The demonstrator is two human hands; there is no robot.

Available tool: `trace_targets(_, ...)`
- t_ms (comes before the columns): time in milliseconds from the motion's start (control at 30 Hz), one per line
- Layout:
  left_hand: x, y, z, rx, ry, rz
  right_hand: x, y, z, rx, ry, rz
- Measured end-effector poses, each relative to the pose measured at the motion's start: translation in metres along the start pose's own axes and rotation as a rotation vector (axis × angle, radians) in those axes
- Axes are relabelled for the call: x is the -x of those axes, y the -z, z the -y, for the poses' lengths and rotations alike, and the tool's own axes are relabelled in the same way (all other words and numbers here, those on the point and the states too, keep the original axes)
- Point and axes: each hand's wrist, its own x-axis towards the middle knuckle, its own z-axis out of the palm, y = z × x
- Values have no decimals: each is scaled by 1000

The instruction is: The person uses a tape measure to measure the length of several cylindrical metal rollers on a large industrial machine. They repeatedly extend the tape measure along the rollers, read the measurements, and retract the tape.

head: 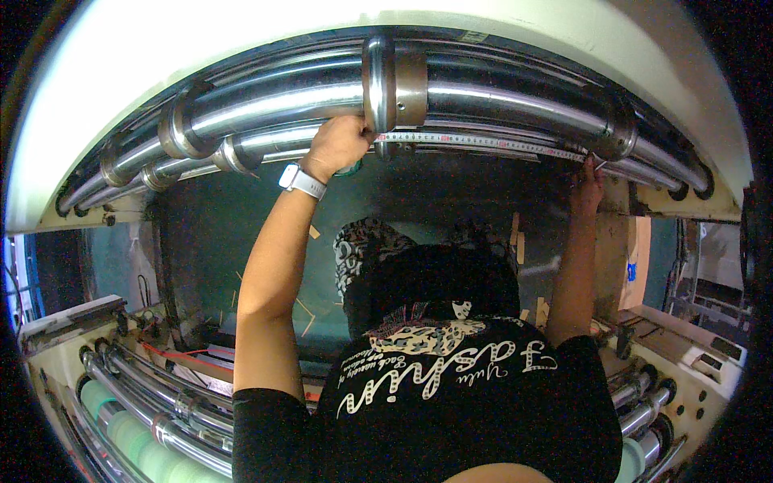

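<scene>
A steel tape measure's pale blade (477,142) stretches along the lower steel shafts, under a thick upper shaft (278,102). My left hand (338,142), with a white watch (290,176) at the wrist, grips the tape at its left end, beside a round steel collar (379,84). A bit of green, apparently the tape's case (350,169), shows beneath that palm. At the blade's right end, the fingers of my right hand (587,178) hold it against the shaft, near another collar (622,130). This hand is in shadow, so its exact grip is hard to make out.
Further collars (178,130) ring the shafts on the left. Behind me run more steel shafts and light-green rollers (136,431). A red cable (181,351) lies at lower left. Thin wood-coloured strips (520,246) lie on the dark green floor (205,241). Cream machine frames flank both sides.
</scene>
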Motion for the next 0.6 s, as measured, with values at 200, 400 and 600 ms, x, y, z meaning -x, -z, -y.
trace_targets(200,-1,0,-1,-9,19,20,2,-4,2,-81,1,-3)
trace_targets(400,1,5,-4,-19,33,55,14,-14,11,-80,-21,-29)
trace_targets(600,1,6,-7,3,20,43,-15,17,-16,70,160,60)
